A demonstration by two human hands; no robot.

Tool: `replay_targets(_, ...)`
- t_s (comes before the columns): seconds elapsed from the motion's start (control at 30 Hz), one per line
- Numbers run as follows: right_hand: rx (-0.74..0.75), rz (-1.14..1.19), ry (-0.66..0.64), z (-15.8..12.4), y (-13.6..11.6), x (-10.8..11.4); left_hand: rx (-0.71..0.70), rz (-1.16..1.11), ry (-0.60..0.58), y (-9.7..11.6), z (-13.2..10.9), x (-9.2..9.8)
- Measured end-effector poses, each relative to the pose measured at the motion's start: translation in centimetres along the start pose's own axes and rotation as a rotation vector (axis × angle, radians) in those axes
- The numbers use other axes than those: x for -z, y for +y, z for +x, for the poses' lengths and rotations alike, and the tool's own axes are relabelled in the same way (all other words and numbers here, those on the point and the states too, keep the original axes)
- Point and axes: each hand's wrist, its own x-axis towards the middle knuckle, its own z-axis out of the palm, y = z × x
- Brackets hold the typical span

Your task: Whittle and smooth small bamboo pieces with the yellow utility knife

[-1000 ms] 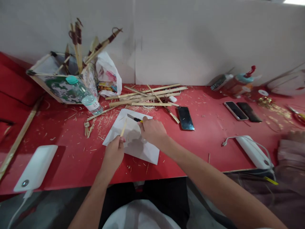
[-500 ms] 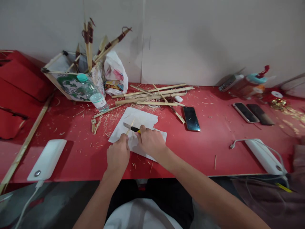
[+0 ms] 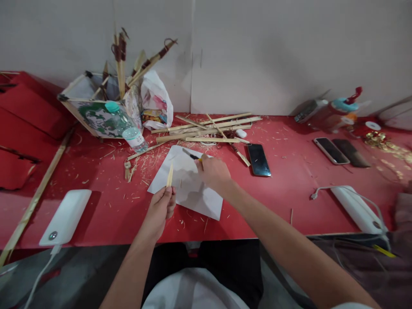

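My left hand (image 3: 162, 207) is closed around a short pale bamboo strip (image 3: 170, 176), whose pointed end sticks up past the thumb. Over the right part of a white sheet of paper (image 3: 193, 201), my right hand (image 3: 214, 172) grips a utility knife (image 3: 192, 156) by its yellow and black handle. The blade points up and to the left, apart from the strip. Small shavings lie on the paper between the hands. Most of the knife handle is hidden by my right fingers.
Bamboo strips (image 3: 209, 130) lie behind the paper, with a phone (image 3: 259, 160) to their right. A water bottle (image 3: 133, 136) stands by a box of wrapped sticks (image 3: 92, 116). White power banks (image 3: 66, 216) with cables lie on both sides of the red table (image 3: 283, 193).
The knife has come away from the bamboo strip, moving up and right with my right hand. My left hand has turned, so the strip now points upward and more of it shows.
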Motion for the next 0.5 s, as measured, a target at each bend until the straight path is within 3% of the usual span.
replay_targets(0.1,0.086,0.038,-0.006,-3.0,-0.9,-0.6,0.061,-0.230,-0.064,1.2,-0.5,-0.6)
replay_targets(0.23,0.226,0.183,-0.010,-5.9,-1.1,-1.1,0.051,-0.249,-0.091,2.1,-1.0,-1.1)
replay_targets(0.37,0.344,0.280,-0.001,-7.0,-0.5,-0.8,0.035,-0.190,-0.083,2.0,-2.0,-1.8)
replay_targets(0.5,0.381,0.155,0.068,-7.2,-0.1,-1.1,0.106,-0.243,-0.124,2.3,-3.2,-2.6)
